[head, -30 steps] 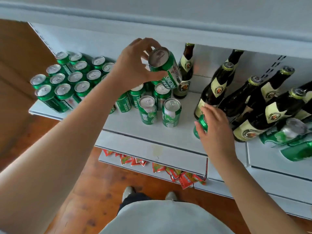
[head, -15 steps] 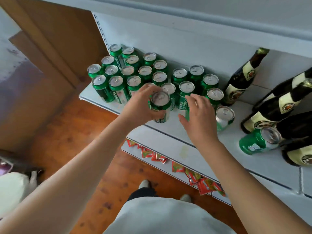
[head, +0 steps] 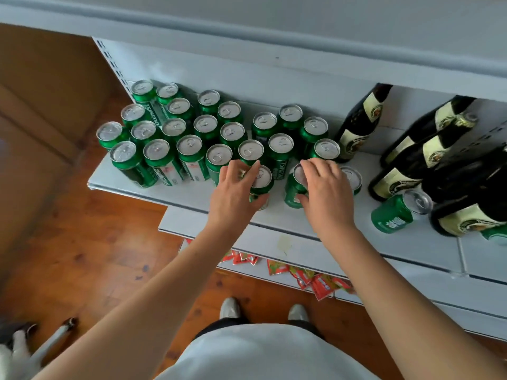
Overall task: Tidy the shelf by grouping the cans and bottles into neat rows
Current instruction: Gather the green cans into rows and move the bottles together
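Observation:
Several green cans (head: 189, 130) stand in rows on the left part of the white shelf (head: 428, 242). My left hand (head: 233, 193) grips an upright green can (head: 262, 185) at the front of the group, thumb on its side. My right hand (head: 326, 193) grips a second upright can (head: 295, 187) just to the right of it. Another can (head: 352, 179) stands partly hidden behind my right hand. Dark bottles (head: 359, 127) with cream labels stand and lean on the right. One green can (head: 397, 212) lies on its side in front of the bottles.
A lower shelf (head: 208, 223) juts out below, with red snack packets (head: 315, 278) along a still lower level. A white shelf overhang (head: 274, 31) runs above. Wooden floor (head: 82, 242) lies at left; my shoes (head: 230, 308) stand beneath the shelf edge.
My left hand brought its can down from the air and set it at the front of the can group. My right hand moved left from the bottles and took hold of a neighbouring can.

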`<state>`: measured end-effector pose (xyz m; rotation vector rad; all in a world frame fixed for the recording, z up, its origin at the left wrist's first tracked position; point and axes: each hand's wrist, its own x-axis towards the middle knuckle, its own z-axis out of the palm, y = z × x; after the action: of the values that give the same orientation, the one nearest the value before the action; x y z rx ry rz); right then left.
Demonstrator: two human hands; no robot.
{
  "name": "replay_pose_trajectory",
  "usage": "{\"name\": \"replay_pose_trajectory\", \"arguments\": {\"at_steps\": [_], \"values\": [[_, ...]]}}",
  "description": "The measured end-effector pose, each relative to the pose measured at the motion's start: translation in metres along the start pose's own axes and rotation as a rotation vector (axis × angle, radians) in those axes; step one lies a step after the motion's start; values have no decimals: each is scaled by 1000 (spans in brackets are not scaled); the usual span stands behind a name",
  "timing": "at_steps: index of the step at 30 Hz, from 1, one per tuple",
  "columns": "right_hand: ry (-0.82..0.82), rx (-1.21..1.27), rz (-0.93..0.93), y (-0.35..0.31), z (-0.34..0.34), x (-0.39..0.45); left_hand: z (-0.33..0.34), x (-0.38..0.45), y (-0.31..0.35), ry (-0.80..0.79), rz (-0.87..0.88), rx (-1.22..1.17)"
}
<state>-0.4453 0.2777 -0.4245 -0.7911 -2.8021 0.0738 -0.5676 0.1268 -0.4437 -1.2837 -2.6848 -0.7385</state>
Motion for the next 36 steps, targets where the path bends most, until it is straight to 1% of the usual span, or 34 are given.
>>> {"name": "replay_pose_trajectory", "arguments": {"at_steps": [3, 4, 6, 7, 9, 10, 11, 12, 14, 16, 18, 21, 25, 32, 36], "values": [[-66, 82, -43, 4, -7, 3, -4, 0, 7, 46, 55, 137], [-57, 96, -51, 7, -13, 1, -7, 0, 12, 63, 88, 133], [48, 78, 0, 24, -26, -9, -11, 4, 27, 58, 167, 31], [130, 63, 99, 35, -34, -19, -12, 8, 36, 16, 191, -41], [295, 47, 415, 60, -45, -44, -13, 18, 56, -94, 199, -103], [329, 37, 561, 71, -47, -56, -10, 25, 65, -147, 193, -89], [316, 28, 655, 79, -46, -67, -6, 31, 74, -207, 175, -69], [267, 40, 689, 86, -42, -76, 0, 37, 82, -271, 147, -56], [184, 152, 668, 94, -30, -86, 10, 45, 97, -392, 85, -34], [187, 214, 656, 97, -24, -86, 20, 48, 107, -466, 56, 25], [218, 183, 682, 99, -24, -85, 25, 47, 114, -490, 44, 84], [237, 168, 686, 106, -22, -85, 32, 46, 122, -464, 29, 126], [232, 350, 639, 115, -18, -89, 42, 43, 136, -434, -18, 141], [200, 398, 581, 137, -19, -91, 53, 44, 160, -384, -106, 185], [174, 365, 620, 136, -16, -90, 56, 45, 175, -376, -123, 224]]}}
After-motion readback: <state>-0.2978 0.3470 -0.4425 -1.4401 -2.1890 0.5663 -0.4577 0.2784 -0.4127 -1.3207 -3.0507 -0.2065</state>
